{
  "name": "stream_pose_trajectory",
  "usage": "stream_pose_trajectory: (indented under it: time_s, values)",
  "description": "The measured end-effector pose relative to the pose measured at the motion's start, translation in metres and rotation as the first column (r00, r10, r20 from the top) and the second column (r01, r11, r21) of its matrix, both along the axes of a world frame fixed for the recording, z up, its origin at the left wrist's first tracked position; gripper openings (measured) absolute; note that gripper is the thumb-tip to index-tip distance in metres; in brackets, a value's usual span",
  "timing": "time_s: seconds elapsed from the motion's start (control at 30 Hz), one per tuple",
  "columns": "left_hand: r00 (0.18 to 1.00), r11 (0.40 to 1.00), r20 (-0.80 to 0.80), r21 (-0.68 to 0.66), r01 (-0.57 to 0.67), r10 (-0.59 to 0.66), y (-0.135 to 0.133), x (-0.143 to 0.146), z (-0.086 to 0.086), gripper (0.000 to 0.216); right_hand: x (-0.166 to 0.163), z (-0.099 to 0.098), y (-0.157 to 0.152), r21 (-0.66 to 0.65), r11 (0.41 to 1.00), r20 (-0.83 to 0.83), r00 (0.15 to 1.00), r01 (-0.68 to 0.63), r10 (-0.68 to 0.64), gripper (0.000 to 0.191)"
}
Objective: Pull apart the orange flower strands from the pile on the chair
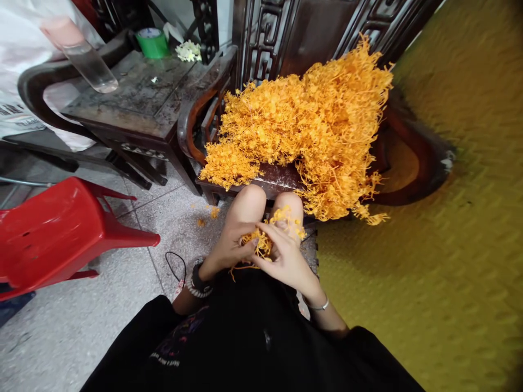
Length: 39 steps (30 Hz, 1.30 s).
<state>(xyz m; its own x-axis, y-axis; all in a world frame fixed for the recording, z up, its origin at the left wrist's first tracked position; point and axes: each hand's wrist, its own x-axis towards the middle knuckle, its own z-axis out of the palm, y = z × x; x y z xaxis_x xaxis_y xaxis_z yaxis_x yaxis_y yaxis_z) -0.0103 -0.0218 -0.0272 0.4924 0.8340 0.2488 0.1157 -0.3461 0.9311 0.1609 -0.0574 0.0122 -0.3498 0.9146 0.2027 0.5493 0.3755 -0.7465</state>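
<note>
My left hand (233,246), with a dark band and a pale beaded bracelet at its wrist, closes its fingers on a small bunch of orange frilly strands (263,246) above my lap. From the other side my right hand (288,261), wearing a thin bracelet, pinches the same bunch. The fingertips of both hands meet around it, and parts of the bunch are hidden. More orange bits lie over my right knee. Beyond my knees, a large heap of similar orange strands (298,120) covers a dark wooden chair (281,177), with a smaller clump (229,166) at its left front.
To the left stands a red plastic stool (53,228). A dark wooden side table (134,103) carries a clear bottle (90,68), green tape (152,43) and white flowers (188,51). Orange scraps (214,211) lie on the floor. Yellow textured material (429,261) spans the right.
</note>
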Motion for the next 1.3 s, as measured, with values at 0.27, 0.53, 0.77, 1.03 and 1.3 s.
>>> stream_pose_trajectory:
  time_s: [0.27, 0.53, 0.77, 1.03, 1.3]
  values:
    - [0.902, 0.797, 0.355, -0.603, 0.02, 0.246, -0.008, 0.023, -0.021, 0.031, -0.002, 0.006, 0.0, -0.15, 0.986, 0.008, 0.997, 0.076, -0.076, 0.014]
    - [0.932, 0.689, 0.36, -0.687, 0.232, 0.045, -0.003, 0.019, -0.02, 0.039, 0.01, 0.001, 0.003, -0.156, 0.987, -0.052, 0.998, 0.032, -0.04, 0.026]
    - [0.908, 0.59, 0.416, -0.722, 0.361, -0.047, -0.002, 0.012, -0.005, 0.038, 0.016, -0.001, 0.006, -0.397, 0.905, -0.317, 0.948, -0.155, 0.023, 0.027]
    - [0.754, 0.261, 0.656, -0.734, 0.627, 0.035, -0.005, 0.024, -0.017, 0.045, 0.002, -0.013, 0.003, -0.567, 0.705, -0.809, 0.45, -0.426, -0.378, 0.037]
    - [0.713, 0.415, 0.686, -0.696, 0.586, 0.142, -0.003, 0.022, -0.003, 0.044, -0.003, -0.006, 0.007, -0.445, 0.766, -0.893, 0.168, -0.464, -0.418, 0.033]
